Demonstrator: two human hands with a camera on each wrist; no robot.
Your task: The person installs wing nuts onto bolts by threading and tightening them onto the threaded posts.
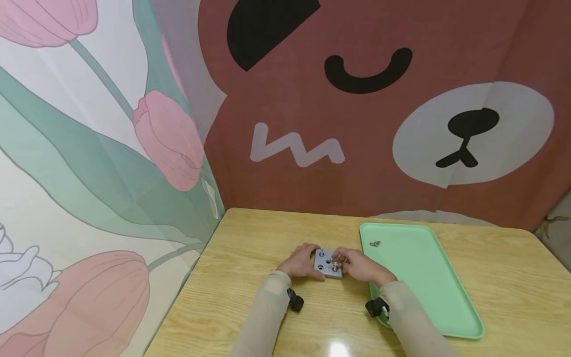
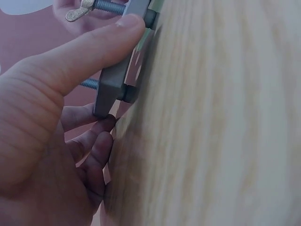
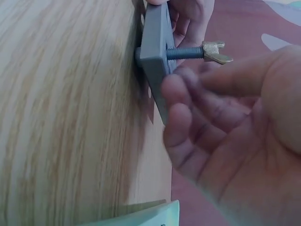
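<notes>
My left hand (image 1: 301, 262) grips a grey metal plate (image 2: 113, 80) by its left side, thumb along the near edge and fingers at the far side. Threaded bolts pass through the plate, their heads on the table side. One bolt (image 3: 186, 53), at the near right corner, carries a brass-coloured wing nut (image 3: 214, 51) near its upper end. Loosely curled, my right hand (image 1: 359, 265) has its fingertips close beside that bolt, low over the plate; the wing nut shows uncovered in the right wrist view. Another bolt (image 1: 321, 251) stands at the far left corner.
A light green tray (image 1: 419, 277) lies to the right, partly under my right forearm. Small brass-coloured pieces (image 1: 374, 243) sit in its far left corner. The wooden table (image 1: 250, 233) ends at a printed cloth (image 1: 379, 188) behind.
</notes>
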